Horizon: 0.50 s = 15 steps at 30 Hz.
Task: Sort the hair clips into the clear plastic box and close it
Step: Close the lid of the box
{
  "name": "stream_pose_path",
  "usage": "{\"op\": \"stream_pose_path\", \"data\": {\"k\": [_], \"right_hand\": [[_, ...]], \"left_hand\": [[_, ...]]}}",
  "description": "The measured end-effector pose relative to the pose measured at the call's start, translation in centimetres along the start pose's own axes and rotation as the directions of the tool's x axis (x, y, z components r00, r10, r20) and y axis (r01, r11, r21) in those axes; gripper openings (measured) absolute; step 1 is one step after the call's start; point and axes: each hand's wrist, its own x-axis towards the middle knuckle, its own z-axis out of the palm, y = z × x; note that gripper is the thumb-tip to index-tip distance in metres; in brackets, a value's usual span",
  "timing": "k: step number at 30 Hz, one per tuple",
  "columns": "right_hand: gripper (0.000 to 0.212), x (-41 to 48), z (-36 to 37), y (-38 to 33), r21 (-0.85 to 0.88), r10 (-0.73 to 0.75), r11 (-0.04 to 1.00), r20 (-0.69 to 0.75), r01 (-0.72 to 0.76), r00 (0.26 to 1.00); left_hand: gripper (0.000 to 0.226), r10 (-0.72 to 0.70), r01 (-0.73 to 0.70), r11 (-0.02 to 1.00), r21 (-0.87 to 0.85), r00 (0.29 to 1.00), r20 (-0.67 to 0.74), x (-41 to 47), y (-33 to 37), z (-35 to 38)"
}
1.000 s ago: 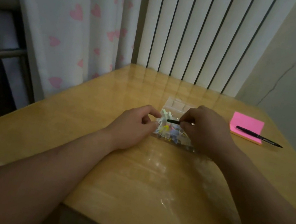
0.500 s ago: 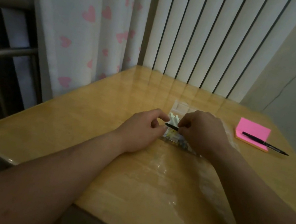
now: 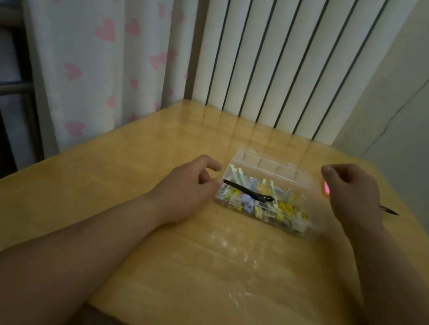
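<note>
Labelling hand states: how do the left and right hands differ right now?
Left hand sits by the left end of the clear box, fingers near the black clip; right hand is off to the box's right, away from the clip, partly hiding the pink notes. Both loosely curled, holding nothing.

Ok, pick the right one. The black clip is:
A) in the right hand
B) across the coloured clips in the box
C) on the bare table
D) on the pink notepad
B: the black clip lies across the coloured clips in the open box, while the right hand is off to the side and holds nothing.
</note>
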Motion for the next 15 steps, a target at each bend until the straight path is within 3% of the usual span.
{"op": "stream_pose_path", "data": {"k": [4,8,15], "right_hand": [[0.037,0.0,1.0,2.1,0.109,0.095,0.989,0.066,-0.102,0.993],[0.048,0.4,1.2,2.7,0.185,0.152,0.967,0.136,-0.176,0.979],[0.042,1.1,1.8,3.7,0.239,0.205,0.939,0.197,-0.249,0.959]], "left_hand": [[0.023,-0.099,0.095,0.994,-0.061,0.993,-0.058,0.9,-0.2,-0.3],[0.027,-0.228,0.227,0.965,-0.128,0.974,0.006,2.7,0.4,-1.0],[0.033,-0.213,0.213,0.977,-0.004,0.977,-0.001,8.2,0.7,0.2]]}}
